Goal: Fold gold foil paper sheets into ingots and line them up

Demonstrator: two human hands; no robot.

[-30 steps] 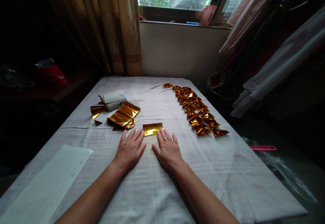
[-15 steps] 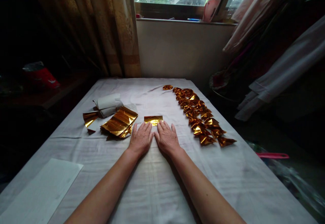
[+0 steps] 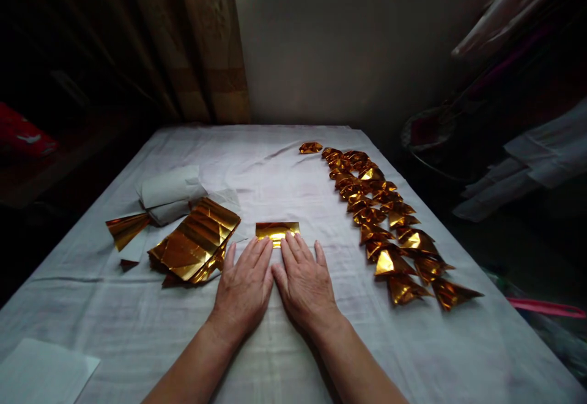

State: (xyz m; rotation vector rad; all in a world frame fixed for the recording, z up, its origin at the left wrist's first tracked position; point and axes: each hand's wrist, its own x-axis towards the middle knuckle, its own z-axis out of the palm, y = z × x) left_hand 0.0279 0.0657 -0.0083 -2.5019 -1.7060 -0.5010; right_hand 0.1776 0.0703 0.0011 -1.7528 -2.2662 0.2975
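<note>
My left hand (image 3: 245, 288) and my right hand (image 3: 306, 283) lie flat side by side on the white cloth (image 3: 284, 343), fingers stretched forward. Their fingertips press the near edge of a small folded gold foil sheet (image 3: 277, 231). Left of my left hand lies a stack of flat gold foil sheets (image 3: 195, 242). A long row of folded gold foil pieces (image 3: 383, 227) runs diagonally along the right side of the table.
A folded white paper bundle (image 3: 169, 193) and a loose gold scrap (image 3: 126, 230) lie at the left. A white sheet (image 3: 41, 373) sits at the near left corner. A curtain (image 3: 202, 43) hangs behind, and a pink item (image 3: 545, 307) lies off the right edge.
Both hands have come together and slid forward onto the small gold sheet. The camera has tilted down and moved closer, so the window has left the view.
</note>
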